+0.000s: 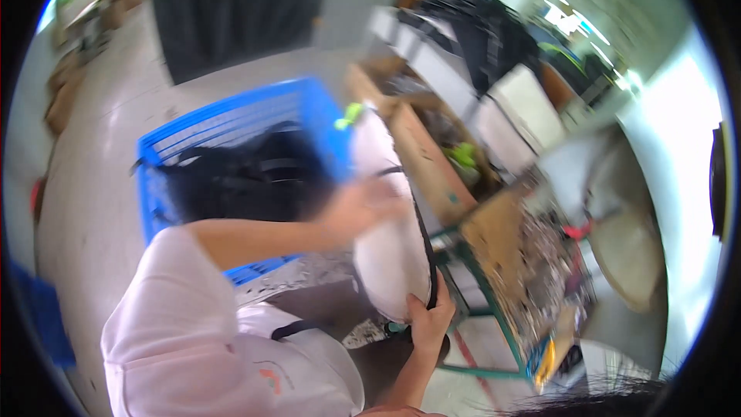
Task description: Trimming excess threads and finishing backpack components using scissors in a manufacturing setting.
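Observation:
A long white padded fabric piece (386, 255) with a black edge stands tilted in front of me, lime-green bits (350, 116) by its upper end. Its lower end is gripped by my right hand (434, 315), thumb on the white face and fingers behind the black edge. My left hand (363, 212) is over the middle of the piece, reaching across from the left. Motion smears its fingers, so whether it touches or holds the fabric cannot be made out.
A blue plastic crate (231, 108) full of black items (247, 174) stands at the left. Cardboard boxes (432, 162) and a green-framed table (494, 255) strewn with scraps are at the right. White panels (519, 116) and black material (482, 31) lie beyond. A dark-covered box (239, 19) stands farther back.

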`<state>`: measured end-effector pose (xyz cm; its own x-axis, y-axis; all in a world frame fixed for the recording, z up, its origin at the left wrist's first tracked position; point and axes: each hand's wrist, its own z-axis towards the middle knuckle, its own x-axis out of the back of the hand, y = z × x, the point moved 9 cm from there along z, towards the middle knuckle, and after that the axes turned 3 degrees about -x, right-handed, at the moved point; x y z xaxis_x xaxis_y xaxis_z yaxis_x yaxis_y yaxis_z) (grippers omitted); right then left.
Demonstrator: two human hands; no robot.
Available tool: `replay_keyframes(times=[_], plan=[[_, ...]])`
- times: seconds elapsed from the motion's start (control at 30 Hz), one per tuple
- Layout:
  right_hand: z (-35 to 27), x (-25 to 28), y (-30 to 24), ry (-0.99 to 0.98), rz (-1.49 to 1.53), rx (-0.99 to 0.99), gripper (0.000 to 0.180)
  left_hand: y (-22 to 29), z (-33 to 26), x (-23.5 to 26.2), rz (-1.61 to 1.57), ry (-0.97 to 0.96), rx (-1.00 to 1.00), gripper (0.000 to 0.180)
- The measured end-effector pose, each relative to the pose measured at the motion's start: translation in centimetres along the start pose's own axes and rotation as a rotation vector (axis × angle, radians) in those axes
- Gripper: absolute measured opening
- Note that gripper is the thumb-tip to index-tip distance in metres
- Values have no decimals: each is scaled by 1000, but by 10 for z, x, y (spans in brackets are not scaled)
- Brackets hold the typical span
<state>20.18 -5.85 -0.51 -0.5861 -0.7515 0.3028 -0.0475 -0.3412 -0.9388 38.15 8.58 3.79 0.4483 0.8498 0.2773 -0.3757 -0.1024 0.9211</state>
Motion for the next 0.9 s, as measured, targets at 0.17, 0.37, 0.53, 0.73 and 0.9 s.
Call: replay_keyframes(times=[0.17, 0.37, 0.53, 0.73, 0.9], plan=[[-15, 69, 13, 65, 419, -123, 48, -44, 87, 32, 100, -71, -276, 82], [-41, 124, 28, 219, 734, -289, 41, -43, 115, -66, -422, -488, 21, 52], [-60, 154, 35, 332, 783, -300, 43, -23, 118, -101, -690, -397, 103, 33], [-85, 180, 28, 480, 805, -291, 45, 11, 113, -118, -678, -369, 71, 30], [-98, 198, 40, 516, 812, -289, 53, 28, 109, -135, -659, -404, 68, 30]])
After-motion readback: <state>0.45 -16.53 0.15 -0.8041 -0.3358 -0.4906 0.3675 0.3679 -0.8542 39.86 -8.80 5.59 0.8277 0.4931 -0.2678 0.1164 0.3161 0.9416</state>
